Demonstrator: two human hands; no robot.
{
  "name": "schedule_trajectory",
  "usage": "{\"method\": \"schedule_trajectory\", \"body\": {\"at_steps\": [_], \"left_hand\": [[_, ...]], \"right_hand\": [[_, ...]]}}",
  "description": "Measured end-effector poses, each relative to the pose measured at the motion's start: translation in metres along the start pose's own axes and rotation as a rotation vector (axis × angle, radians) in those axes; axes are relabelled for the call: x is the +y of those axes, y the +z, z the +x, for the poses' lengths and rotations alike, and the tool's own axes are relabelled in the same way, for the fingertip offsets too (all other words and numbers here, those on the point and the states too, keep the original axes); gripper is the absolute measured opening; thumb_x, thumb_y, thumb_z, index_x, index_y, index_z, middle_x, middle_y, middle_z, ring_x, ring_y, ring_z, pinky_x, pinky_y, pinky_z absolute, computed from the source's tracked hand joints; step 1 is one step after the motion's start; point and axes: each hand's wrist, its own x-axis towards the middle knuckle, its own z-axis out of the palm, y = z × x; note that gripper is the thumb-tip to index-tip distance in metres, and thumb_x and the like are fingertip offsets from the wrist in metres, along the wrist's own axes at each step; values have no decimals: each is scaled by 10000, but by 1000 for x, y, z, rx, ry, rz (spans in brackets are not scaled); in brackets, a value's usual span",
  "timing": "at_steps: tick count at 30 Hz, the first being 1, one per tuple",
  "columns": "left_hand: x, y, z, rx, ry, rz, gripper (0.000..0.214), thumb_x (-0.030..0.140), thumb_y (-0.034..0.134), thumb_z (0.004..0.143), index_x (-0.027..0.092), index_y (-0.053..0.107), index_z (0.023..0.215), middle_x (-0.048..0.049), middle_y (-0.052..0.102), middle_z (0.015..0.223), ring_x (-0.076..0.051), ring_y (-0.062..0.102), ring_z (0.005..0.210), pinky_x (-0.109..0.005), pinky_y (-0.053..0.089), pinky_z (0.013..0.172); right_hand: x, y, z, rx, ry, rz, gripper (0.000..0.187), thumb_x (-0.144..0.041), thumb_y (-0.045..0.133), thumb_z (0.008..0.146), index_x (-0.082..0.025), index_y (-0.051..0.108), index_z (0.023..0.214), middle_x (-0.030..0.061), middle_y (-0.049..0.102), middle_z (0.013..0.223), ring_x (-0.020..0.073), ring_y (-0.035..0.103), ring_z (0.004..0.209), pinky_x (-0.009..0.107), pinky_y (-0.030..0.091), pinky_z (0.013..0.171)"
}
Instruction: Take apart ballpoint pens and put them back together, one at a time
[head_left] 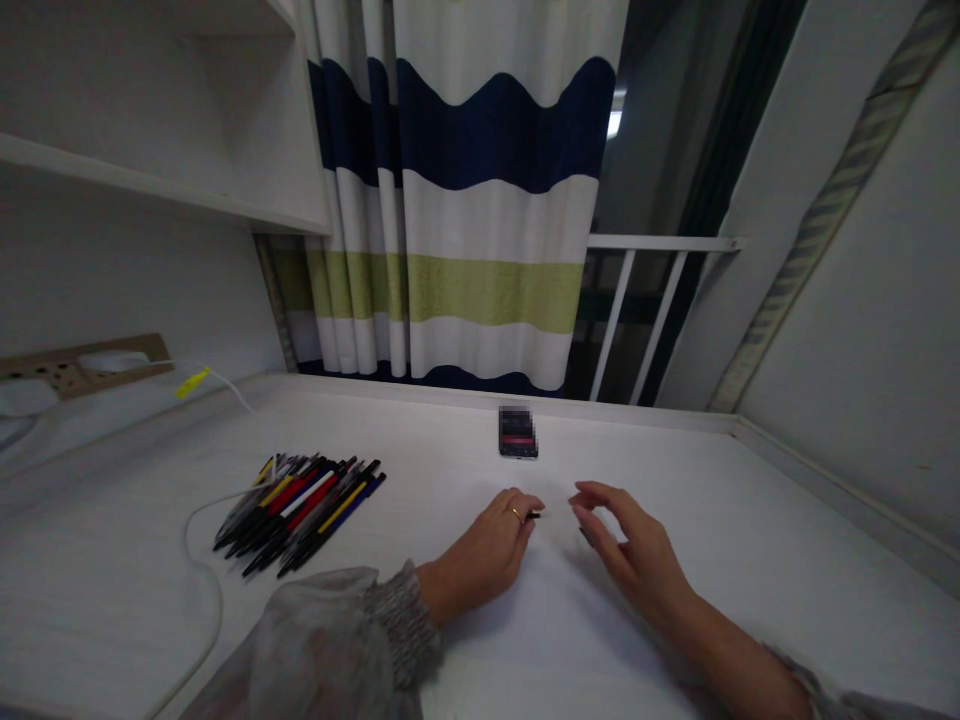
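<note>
My left hand (491,540), with a ring on one finger, rests low over the white desktop, its fingers closed. A short dark end of a thin, pen-like stick (533,516) pokes out from between thumb and fingers; the rest is hidden. To its right, my right hand (637,545) hovers with thumb and fingers curled towards each other. Under the thumb shows a small dark piece (586,538), too small to name. Left of my left hand lies a pile of pens (300,510), with black, red, yellow, white and blue parts.
A phone (518,432) lies at the back of the desk (750,520). A white cable (214,600) runs along the left side, past the pens. Plugs sit in a socket strip (154,350) on the left wall. A striped curtain (495,220) hangs behind the desk, beside a white railing (660,243).
</note>
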Motion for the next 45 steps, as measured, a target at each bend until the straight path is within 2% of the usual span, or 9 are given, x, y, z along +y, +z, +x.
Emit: {"method": "schedule_trajectory", "body": {"at_steps": [2,5,9,12,21,28,34,40,45], "left_hand": [[-4,2,0,45,-53,-6,262,117,352,837,135,402,1093,-78,508,916,-168,489,879,-312,434,798],[-10,4,-1,83,-131,10,325,121,411,793,131,383,1117,-70,514,895,-171,505,842,-304,445,747],[-11,3,-1,71,-176,53,317,142,433,774,141,412,1090,-49,534,852,-164,527,781,-295,445,700],[-9,1,-1,64,-200,78,278,170,430,785,147,439,1061,-40,542,840,-155,532,746,-288,443,684],[-2,1,1,-13,-168,80,170,183,462,790,160,543,939,-28,546,830,-132,536,719,-241,443,654],[1,0,2,-73,-114,-47,201,296,492,816,156,577,933,-44,566,876,-142,546,781,-249,435,720],[1,1,2,-90,-51,-123,176,273,455,839,151,578,815,-25,559,778,-126,524,727,-230,415,685],[-4,1,2,-14,-104,-163,130,211,461,819,147,569,785,-23,580,754,-122,520,686,-229,407,657],[-7,-3,6,88,-194,-210,114,214,493,794,151,589,801,-7,588,719,-109,504,639,-209,392,618]], "right_hand": [[8,-5,5,-18,28,-95,177,-256,406,841,-170,548,904,66,621,790,172,567,733,308,442,656],[17,-9,11,-265,101,-262,192,-218,427,813,-165,599,746,59,615,712,185,548,702,329,409,664],[14,-7,11,-575,191,-358,189,-206,466,786,-163,632,707,60,635,708,189,548,705,314,385,660],[7,-1,8,-645,210,-437,177,-216,487,771,-156,639,705,74,647,735,198,553,716,309,370,649],[5,17,0,-589,128,-608,181,-105,469,722,-108,638,658,124,641,692,237,560,728,342,346,657],[-4,13,0,-269,-203,-98,69,-158,498,765,-157,555,726,26,545,647,151,466,654,290,364,635],[-9,14,-3,-171,-322,-44,66,-147,471,783,-172,524,753,24,526,659,154,434,657,298,359,610],[-5,9,-1,-247,-271,-70,137,-261,547,772,-158,524,860,52,580,782,169,474,734,314,375,669],[9,2,4,-376,27,-424,145,-245,542,760,-145,581,858,87,607,827,223,515,792,349,351,707]]}}
